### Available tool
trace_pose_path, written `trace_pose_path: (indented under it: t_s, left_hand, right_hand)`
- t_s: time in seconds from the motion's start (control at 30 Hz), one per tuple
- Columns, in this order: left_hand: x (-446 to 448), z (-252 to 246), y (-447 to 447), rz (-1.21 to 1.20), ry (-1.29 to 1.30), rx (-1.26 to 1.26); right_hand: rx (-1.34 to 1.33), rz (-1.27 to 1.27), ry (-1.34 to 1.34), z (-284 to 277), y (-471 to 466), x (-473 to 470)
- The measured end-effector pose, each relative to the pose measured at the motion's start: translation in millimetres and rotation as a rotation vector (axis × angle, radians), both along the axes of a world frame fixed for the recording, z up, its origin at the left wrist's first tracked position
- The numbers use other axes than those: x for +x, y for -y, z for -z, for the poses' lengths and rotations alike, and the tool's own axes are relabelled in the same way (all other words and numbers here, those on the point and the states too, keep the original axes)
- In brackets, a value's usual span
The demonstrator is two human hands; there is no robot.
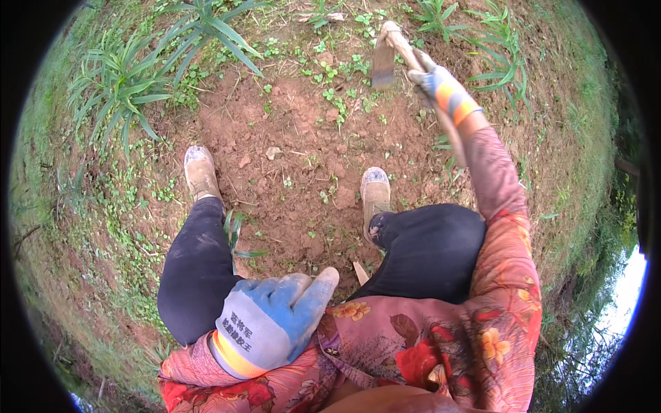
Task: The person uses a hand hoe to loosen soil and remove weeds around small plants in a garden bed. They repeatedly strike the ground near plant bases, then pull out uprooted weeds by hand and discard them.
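Observation:
In a glove of grey, blue and orange, my right hand (439, 88) grips the wooden handle (405, 50) of a short hoe, close to its head. The flat metal hoe blade (383, 62) hangs above weedy soil at the upper right, slightly blurred. Further down, the handle runs behind my right forearm. My left hand (276, 315), in a matching glove that bears writing, lies low over my lap beside the left thigh. Its thumb side points forward; the palm is hidden, and nothing shows in it. Bare reddish soil (289, 124) lies ahead of me.
My two muddy boots (200, 173) stand apart on the soil. Long-leaved green plants (121, 85) grow at the upper left, and more plants (503, 51) at the upper right. A pale pointed piece of wood (361, 272) shows beside my right thigh. A small stone (273, 153) lies ahead.

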State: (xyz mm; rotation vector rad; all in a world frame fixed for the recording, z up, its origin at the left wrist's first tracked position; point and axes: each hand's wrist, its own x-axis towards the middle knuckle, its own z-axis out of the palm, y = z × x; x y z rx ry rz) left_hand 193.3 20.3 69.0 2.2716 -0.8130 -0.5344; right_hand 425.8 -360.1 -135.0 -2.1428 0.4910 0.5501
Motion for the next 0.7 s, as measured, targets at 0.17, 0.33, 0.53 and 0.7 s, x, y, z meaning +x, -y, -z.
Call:
trace_pose_path:
  t_s: [0.17,0.33,0.53,0.7]
  left_hand:
    - [0,3,1,0.014,0.038,0.07]
    - [4,4,5,0.028,-0.012,0.05]
    - [2,4,2,0.023,0.064,0.126]
    - [-4,5,6,0.025,0.032,0.089]
  right_hand:
    - [0.15,0.009,0.041,4,6,-14]
    - [-0.004,-0.056,0.111,32,-7,12]
    - [-0.117,-0.179,0.001,-1,4,-5]
    - [0.126,-0.019,0.298,3,-17,11]
